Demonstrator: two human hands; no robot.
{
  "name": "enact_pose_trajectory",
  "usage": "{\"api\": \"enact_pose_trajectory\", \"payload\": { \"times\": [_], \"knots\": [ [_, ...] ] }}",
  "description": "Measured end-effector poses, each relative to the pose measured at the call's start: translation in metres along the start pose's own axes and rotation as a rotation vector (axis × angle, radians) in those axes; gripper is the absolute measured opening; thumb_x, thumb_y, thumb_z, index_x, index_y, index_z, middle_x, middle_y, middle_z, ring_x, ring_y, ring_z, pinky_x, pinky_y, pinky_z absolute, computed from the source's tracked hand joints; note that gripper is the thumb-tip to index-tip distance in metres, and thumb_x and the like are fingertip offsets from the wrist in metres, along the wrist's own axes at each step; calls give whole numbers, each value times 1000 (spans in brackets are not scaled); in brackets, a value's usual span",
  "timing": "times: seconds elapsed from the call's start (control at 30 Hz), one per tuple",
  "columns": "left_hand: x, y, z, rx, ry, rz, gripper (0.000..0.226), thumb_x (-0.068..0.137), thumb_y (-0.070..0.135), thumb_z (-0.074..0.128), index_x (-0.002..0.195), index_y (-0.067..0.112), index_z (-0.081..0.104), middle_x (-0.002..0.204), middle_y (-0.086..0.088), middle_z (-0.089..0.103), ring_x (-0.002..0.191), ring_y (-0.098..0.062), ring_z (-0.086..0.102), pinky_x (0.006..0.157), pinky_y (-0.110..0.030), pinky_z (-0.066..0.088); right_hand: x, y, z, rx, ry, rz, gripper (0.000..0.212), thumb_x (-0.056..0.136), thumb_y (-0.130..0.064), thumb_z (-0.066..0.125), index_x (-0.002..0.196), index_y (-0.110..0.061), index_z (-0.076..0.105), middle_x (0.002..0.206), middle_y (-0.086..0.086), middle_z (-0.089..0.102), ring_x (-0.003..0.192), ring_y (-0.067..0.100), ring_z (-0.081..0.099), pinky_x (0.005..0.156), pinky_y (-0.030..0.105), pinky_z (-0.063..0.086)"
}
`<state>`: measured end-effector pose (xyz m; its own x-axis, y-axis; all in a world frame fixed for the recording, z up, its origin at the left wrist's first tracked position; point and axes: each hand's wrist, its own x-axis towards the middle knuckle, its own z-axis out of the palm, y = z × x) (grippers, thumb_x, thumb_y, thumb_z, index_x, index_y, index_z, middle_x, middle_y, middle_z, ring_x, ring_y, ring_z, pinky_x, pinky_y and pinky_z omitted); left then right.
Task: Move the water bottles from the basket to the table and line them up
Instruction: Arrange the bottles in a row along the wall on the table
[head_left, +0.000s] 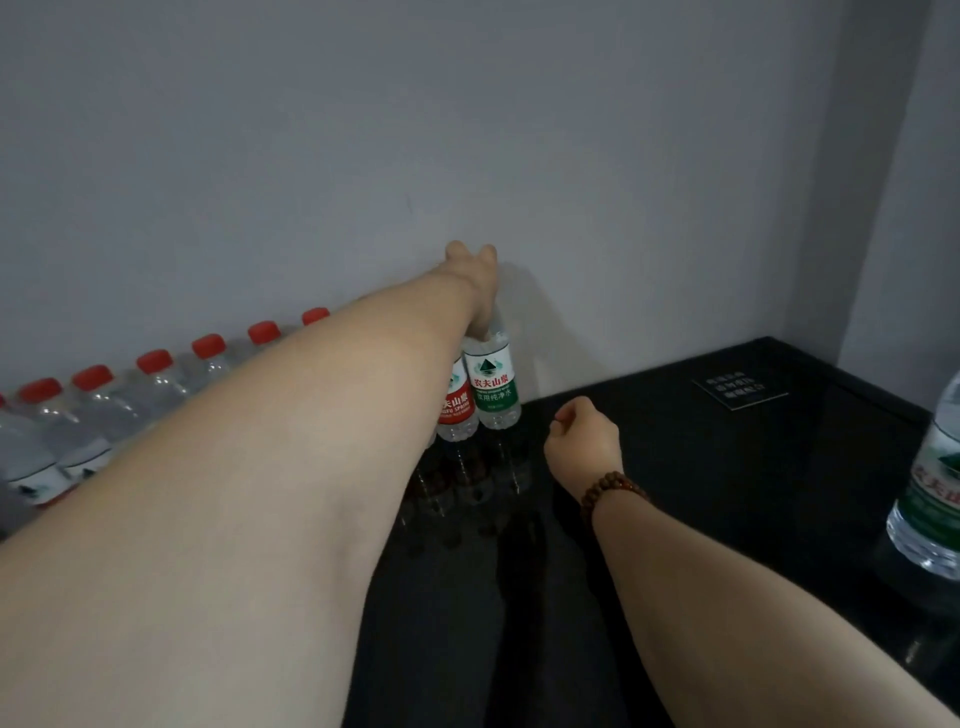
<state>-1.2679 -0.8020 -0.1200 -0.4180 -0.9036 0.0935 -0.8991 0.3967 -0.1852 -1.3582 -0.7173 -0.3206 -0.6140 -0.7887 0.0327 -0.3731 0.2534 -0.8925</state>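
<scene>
Bench (701, 493): black and glossy, filling the lower right of the frame and set against a plain grey wall (467, 130).

Row (154, 361): clear water bottles with red caps, standing upright side by side along the wall. It runs from the left edge of the frame toward the centre and is partly hidden by the left forearm.

Red bottle (457, 410): red label, upright at the right end of the row. Its cap is hidden behind the arm.

Green bottle (492, 384): green and white label, upright on the bench at centre frame. It stands just beside the red bottle on its right and close to the wall.

Left hand (475, 280): reaches in from the lower left, with fingers curled down over the top of the green bottle, grasping it at the neck. The cap is covered.

Right hand (584, 434): right of centre, over the bench near the green bottle but apart from it. It is clenched in a fist and holds nothing.

Bracelet (605, 491): brown beads, on the right wrist.

Large bottle (930, 493): green label, upright at the right edge of the frame, well apart from the row.

Plaque (737, 389): small dark card lying flat at the upper right of the bench. Its text is too blurred to read.
</scene>
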Motion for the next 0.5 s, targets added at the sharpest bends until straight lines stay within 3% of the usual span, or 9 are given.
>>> {"api": "enact_pose_trajectory", "payload": {
  "times": [0.13, 0.23, 0.33, 0.43, 0.5],
  "knots": [
    [-46, -7, -19, -104, 100, 84, 75, 86, 23, 79, 145, 13, 34, 144, -19, 31, 114, -40, 59, 91, -42, 54, -15, -14, -17, -4, -48, 61, 12, 97, -18, 62, 110, -20, 61, 119, 6, 62, 99, 17, 61, 91, 34, 55],
    [-93, -9, -32, 2, 8, 132, 68, 89, 33, 76, 144, 9, 44, 141, -15, 47, 117, -35, 60, 94, -40, 54, -38, -33, -36, -84, -96, 96, 23, 96, -17, 64, 118, -14, 65, 127, 10, 63, 107, 25, 63, 86, 28, 48],
    [-138, -15, -39, 62, -219, 79, 64, 93, 40, 73, 140, 3, 52, 133, -14, 63, 110, -31, 66, 94, -40, 56, -72, -59, -53, -166, -130, 72, 30, 96, -17, 64, 124, -6, 65, 125, 13, 65, 98, 25, 63, 76, 25, 45],
    [-179, -29, -41, -23, -541, -80, 72, 93, 45, 71, 146, 3, 46, 138, -15, 61, 104, -31, 68, 98, -46, 56, -109, -80, -72, -285, -154, 30, 27, 99, -18, 61, 119, -1, 63, 120, 15, 65, 80, 20, 57, 71, 29, 45],
    [-207, -39, -44, -65, -673, -127, 70, 92, 47, 71, 145, 7, 49, 134, -14, 61, 108, -31, 68, 99, -47, 55, -135, -88, -86, -354, -166, 9, 27, 101, -19, 58, 120, 0, 61, 119, 16, 64, 84, 21, 55, 73, 30, 46]
  ]
}}
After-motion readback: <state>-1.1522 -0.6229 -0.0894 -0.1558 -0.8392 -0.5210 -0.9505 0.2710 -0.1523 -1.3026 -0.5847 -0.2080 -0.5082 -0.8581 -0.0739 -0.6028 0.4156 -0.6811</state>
